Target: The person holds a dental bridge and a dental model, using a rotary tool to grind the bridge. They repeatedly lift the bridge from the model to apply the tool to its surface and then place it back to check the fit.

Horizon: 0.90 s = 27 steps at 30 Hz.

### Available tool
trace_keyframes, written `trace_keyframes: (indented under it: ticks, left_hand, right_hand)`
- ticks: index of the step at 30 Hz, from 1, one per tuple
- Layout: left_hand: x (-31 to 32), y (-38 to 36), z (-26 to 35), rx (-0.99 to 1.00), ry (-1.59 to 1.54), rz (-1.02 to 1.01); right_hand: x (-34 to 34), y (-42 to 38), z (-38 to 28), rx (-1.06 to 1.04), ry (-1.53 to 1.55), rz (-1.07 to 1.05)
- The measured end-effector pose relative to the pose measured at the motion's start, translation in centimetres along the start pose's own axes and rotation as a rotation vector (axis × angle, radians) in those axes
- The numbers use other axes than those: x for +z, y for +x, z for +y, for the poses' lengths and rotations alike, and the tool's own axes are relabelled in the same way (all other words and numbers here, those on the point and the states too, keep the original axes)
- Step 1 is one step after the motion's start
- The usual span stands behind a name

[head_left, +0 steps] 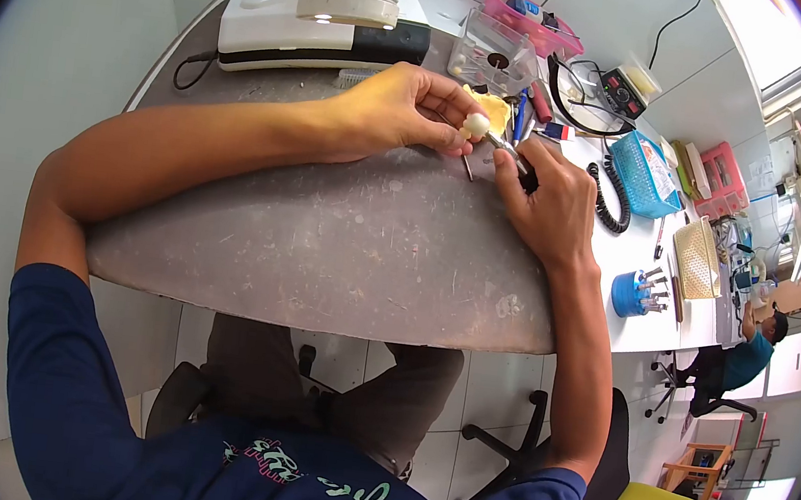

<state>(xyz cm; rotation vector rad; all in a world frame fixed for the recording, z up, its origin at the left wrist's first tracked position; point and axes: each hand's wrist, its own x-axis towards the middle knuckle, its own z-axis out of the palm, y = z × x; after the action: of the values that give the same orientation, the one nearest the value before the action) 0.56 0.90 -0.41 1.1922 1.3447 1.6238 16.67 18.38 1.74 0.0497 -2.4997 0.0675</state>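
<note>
Head view: right hand (557,197) half-hides tool (502,145); tip (491,137) unclear.

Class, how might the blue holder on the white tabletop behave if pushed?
The blue holder may slide, since the white tabletop looks smooth. A hard push high up could tip it, as slender tools project beyond its top. Those might rattle, being separate pieces.

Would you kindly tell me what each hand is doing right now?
Left hand: closed, holding a white piece.
Right hand: closed, holding a tool.
</note>
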Motion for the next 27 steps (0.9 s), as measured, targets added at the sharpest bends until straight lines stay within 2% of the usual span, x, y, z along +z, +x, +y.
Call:
trace_keyframes:
  ticks: [24,27]
  left_hand:
    - [-0.17,0.01,0.26,-0.007,-0.045,-0.001]
    - [-0.09,0.19,0.22,-0.025,-0.076,-0.013]
  right_hand:
    - [-0.13,-0.08,0.15,0.016,-0.013,-0.059]
    - [-0.11,0.01,-0.19,-0.015,0.014,-0.007]
